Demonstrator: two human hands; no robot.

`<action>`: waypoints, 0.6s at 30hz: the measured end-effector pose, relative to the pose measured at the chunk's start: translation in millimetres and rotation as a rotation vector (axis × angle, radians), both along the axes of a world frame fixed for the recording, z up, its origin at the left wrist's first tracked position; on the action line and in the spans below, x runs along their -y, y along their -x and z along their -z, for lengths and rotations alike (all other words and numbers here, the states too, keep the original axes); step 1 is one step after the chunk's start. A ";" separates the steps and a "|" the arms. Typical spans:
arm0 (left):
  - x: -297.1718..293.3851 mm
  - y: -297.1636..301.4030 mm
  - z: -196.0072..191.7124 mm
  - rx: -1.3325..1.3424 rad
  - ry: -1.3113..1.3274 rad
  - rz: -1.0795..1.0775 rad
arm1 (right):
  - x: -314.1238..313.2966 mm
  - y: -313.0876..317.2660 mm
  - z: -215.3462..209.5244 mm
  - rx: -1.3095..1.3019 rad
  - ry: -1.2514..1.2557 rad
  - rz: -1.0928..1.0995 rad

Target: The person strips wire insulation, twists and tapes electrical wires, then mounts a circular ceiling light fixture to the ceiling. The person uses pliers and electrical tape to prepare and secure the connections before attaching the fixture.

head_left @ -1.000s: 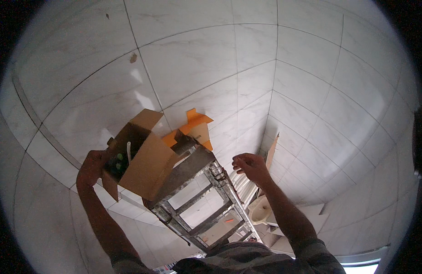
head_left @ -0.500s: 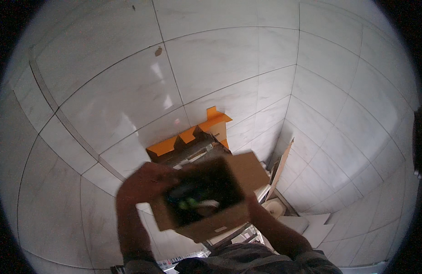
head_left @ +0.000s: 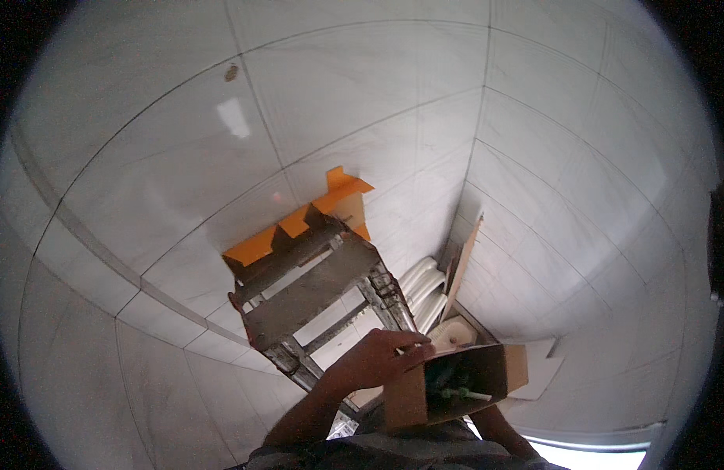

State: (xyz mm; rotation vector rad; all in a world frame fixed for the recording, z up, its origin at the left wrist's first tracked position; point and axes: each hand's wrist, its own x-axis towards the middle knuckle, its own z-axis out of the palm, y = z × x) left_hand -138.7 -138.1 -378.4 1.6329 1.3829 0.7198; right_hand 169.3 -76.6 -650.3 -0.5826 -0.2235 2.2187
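An open cardboard box [head_left: 407, 398] is low in front of me, its mouth tilted upward. Its dark inside holds small green and whitish pieces [head_left: 460, 393] whose kind I cannot make out. My left hand [head_left: 385, 356] comes over from the left, its fingers closed on the box's upper edge. On the right, my forearm [head_left: 499, 435] runs up behind the box, which hides my right hand and its fingers.
A worn metal stepladder [head_left: 319, 294] stands beyond my left hand, with an orange-edged carton [head_left: 272, 239] behind it against the tiled wall. Coiled white hose or pipe [head_left: 425, 286] and a thin upright board [head_left: 460, 270] are in the corner. Flat white sheets [head_left: 534, 368] lie at right.
The box has moved right and down, closer to my body, and turned. My left hand went with it, and my right hand is now behind it. More of the ladder shows.
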 end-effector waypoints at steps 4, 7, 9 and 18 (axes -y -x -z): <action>-8.9 -1.0 56.1 0.147 -0.021 -0.088 | 17.8 -31.2 10.6 -0.016 0.011 0.130; -4.1 0.1 73.4 0.180 0.120 -0.264 | 5.6 -40.0 13.4 -0.046 -0.016 0.169; -5.8 13.3 134.7 -0.173 -0.215 -0.190 | -0.8 -40.7 13.0 -0.075 -0.037 0.186; 32.8 22.7 304.6 -0.385 0.078 -0.531 | -29.3 -88.1 18.4 -0.109 -0.068 0.292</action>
